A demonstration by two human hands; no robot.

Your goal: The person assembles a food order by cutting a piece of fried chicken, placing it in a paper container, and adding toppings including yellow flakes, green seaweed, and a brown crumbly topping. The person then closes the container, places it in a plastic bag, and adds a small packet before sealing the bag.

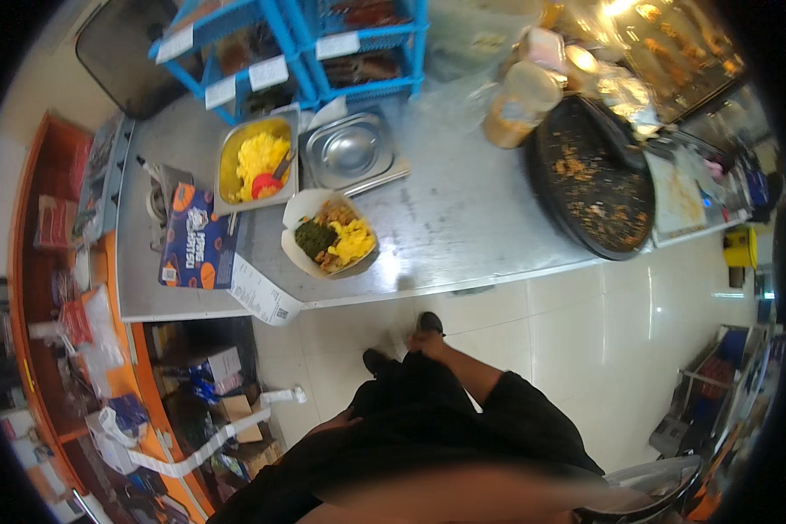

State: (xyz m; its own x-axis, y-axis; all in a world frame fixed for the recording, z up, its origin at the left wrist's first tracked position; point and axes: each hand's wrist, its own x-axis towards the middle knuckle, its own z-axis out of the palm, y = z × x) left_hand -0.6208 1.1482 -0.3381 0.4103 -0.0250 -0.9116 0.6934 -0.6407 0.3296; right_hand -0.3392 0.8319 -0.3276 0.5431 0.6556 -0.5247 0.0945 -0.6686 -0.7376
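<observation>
A: What is spreading largest in front of the hands?

B: The steel table (445,218), its near edge running across ahead of both. A round black pan (541,205) is standing on it, forward and right of the right hand (426,344).

A: Where is the food box (297,256) sitting?

B: Near that edge, forward and left of the right hand, and almost straight ahead of the left hand (339,421). The right is looking nearer, though both are hanging well apart from the box.

A: Which way is its long axis running?

B: None is showing clearly; it is looking about as broad as it is deep, with dark green food (316,237) and yellow food (354,240) lying inside.

A: And what are the hands doing?

B: Both are hanging low, close to the dark clothing. They are showing too small and partly hidden, so I can't tell how far open either is, or whether it's holding anything.
</observation>
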